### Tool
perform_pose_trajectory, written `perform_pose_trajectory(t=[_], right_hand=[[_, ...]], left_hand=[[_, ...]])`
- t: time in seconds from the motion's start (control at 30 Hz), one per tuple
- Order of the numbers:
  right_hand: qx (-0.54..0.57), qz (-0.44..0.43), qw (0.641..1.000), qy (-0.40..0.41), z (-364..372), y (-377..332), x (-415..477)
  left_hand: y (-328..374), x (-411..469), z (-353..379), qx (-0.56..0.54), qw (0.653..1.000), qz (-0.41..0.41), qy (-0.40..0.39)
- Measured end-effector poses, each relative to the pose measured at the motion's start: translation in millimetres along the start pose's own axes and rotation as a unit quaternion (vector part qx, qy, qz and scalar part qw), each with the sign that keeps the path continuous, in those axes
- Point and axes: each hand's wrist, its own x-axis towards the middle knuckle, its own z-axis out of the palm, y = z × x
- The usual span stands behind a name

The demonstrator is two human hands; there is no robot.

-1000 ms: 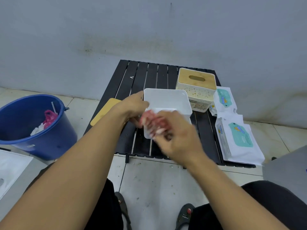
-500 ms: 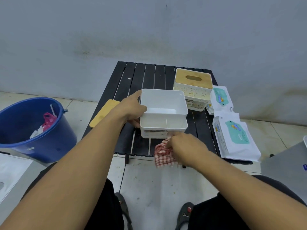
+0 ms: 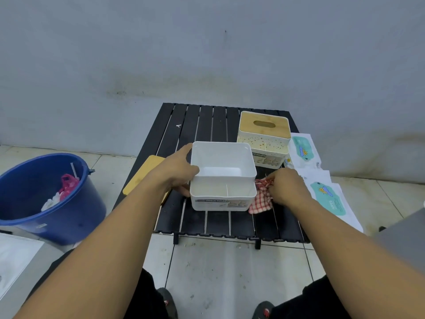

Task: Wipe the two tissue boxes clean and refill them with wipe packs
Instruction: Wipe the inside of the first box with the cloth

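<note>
Just nearer than the middle of the black slatted surface (image 3: 207, 125): open tissue box (image 3: 223, 180), white, lidless, upright, with a printed label on the near wall.

At its 9 o'clock side: left hand (image 3: 177, 171), gripping the left wall, thumb hooked over the rim into the box, forefinger stretched along the far-left corner, remaining fingers tucked low against the outside.

At its 3 o'clock side: right hand (image 3: 287, 187), fingers curled round a bunched red-and-white checked cloth (image 3: 259, 201), pressed against the right wall and trailing down onto the slats.

At 1 o'clock from the open box, just behind it: second tissue box (image 3: 263, 139), speckled, closed with a bamboo lid with an oval slot.

At 9 o'clock, flat by the left edge of the surface: loose bamboo lid (image 3: 145, 173), partly hidden behind the left forearm.

At 2 o'clock, just beside the second box at the right edge: far wipe pack (image 3: 303, 150), white with a teal label.

At 3 o'clock, beyond the right hand and overhanging the right edge: near wipe pack (image 3: 328, 199), same design.

Further out at 9 o'clock, on the tiled floor (image 3: 218, 272), well apart from the surface: blue bucket (image 3: 46, 196), with pink and white scraps inside.
</note>
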Motion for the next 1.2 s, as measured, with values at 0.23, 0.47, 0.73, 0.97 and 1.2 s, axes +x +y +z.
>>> perform_pose_trajectory(t=[0.23, 0.47, 0.73, 0.97, 1.2], right_hand=[[0.068, 0.036, 0.996, 0.055, -3, 3, 1], [0.023, 0.015, 1.000, 0.001, -13, 0, -6], [0.030, -0.004, 0.999, -0.023, -15, -6, -16], [0.048, -0.007, 0.998, -0.036, -35, -4, -8], [0.115, 0.050, 0.989, 0.080, -60, 11, 23]], left_hand=[[2, 0, -1, -0.022, 1.000, -0.011, -0.017], [-23, 16, -27, 0.128, 0.981, -0.054, 0.134], [-14, 15, -9, 0.089, 0.989, -0.005, 0.118], [0, 8, 12, 0.104, 0.987, 0.068, 0.098], [4, 13, 12, 0.137, 0.983, 0.060, 0.102]])
